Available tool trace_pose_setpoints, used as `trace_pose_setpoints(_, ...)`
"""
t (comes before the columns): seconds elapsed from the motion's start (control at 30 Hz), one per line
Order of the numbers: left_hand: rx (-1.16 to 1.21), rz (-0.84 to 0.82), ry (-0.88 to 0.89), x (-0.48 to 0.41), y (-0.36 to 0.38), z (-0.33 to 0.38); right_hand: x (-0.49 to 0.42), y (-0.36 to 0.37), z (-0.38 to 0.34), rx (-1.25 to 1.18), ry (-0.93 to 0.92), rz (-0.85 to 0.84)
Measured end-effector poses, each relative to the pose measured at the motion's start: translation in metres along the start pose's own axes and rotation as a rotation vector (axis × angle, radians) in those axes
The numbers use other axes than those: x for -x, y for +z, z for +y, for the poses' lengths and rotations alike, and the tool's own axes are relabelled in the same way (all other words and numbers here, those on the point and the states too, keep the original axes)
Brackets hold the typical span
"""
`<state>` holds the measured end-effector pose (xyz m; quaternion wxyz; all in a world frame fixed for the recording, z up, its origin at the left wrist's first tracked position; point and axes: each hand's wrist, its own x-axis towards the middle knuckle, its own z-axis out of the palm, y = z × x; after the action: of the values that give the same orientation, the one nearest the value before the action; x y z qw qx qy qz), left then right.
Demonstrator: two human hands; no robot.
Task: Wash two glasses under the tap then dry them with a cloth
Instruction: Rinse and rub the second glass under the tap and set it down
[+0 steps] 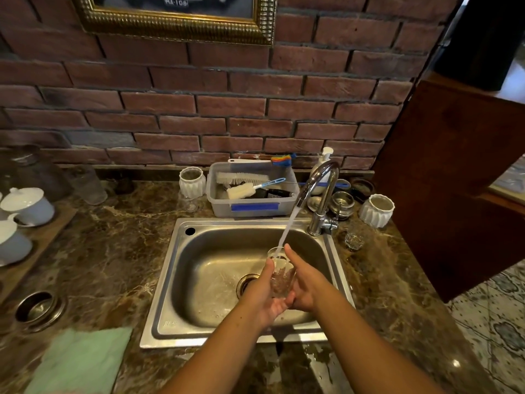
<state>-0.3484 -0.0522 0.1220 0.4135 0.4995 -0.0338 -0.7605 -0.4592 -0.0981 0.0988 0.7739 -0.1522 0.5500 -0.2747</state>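
Observation:
A clear glass [281,275] is held over the steel sink [176,268], and the stream from the chrome tap [321,189] runs into its mouth. My left hand [265,294] cups it from the left and below. My right hand [302,282] grips it from the right, index finger along the rim. A second small glass [354,240] stands on the counter right of the tap. A pale green cloth [82,362] lies flat on the counter at the front left.
A grey tub [252,207] with brushes sits behind the sink, flanked by white ribbed cups [192,182] [376,210]. White lidded cups [28,204] stand on a board at left. A round metal insert [38,308] sits in the marble counter. A brown panel [454,180] stands at right.

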Motion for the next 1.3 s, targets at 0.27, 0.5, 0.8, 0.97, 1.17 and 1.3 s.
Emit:
trace_pose_setpoints(0.27,-0.127,-0.016,0.031,-0.014,-0.006,0.007,-0.009,-0.011,-0.013,0.077,-0.2,-0.056)
trace_pose_setpoints(0.5,-0.018,0.051,0.021,-0.041,0.002,0.019,-0.015,-0.022,-0.026,0.493,-0.513,0.012)
trace_pose_setpoints(0.8,-0.073,0.06,0.128,-0.076,0.01,0.037,-0.028,-0.01,-0.042,0.663,-0.634,0.042)
trace_pose_setpoints(0.97,-0.182,0.038,0.152,-0.086,0.006,0.039,-0.025,-0.022,-0.038,0.708,-0.655,0.032)
trace_pose_setpoints(1.17,-0.191,0.056,0.177,-0.091,0.004,0.04,-0.028,-0.019,-0.043,0.733,-0.667,0.021)
trace_pose_setpoints(1.3,-0.19,0.041,0.174,-0.092,-0.001,0.039,-0.029,-0.02,-0.044,0.728,-0.677,0.038)
